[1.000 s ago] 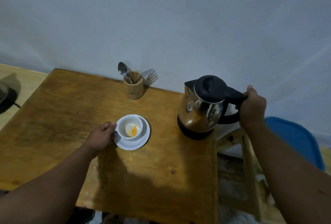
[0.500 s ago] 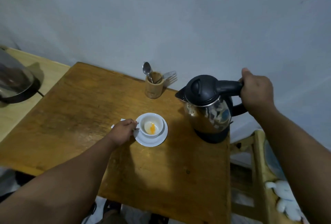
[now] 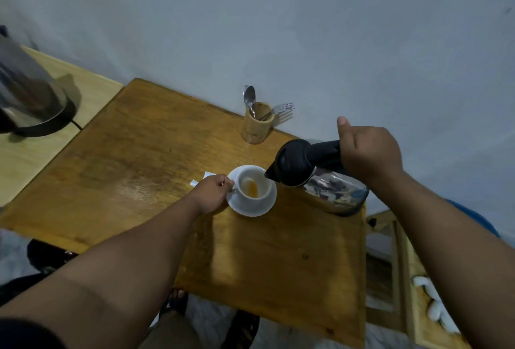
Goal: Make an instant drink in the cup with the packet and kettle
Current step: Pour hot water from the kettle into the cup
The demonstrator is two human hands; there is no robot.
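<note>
A white cup (image 3: 255,187) with orange powder inside stands on a white saucer (image 3: 250,208) on the wooden table (image 3: 133,170). My left hand (image 3: 213,192) grips the cup's handle. My right hand (image 3: 367,153) is closed on the black handle of the steel kettle (image 3: 328,187), which is lifted and tilted left, its spout at the cup's right rim. A white packet (image 3: 204,178) peeks out just behind my left hand, mostly hidden.
A bamboo holder (image 3: 256,125) with a spoon and fork stands at the table's back edge by the wall. A second metal kettle (image 3: 28,95) sits on a pale surface at far left. A wooden chair frame (image 3: 395,265) is right of the table.
My right hand has lifted the kettle off the table, carried it left and tipped it so the spout reaches the cup. My left hand stays on the cup handle.
</note>
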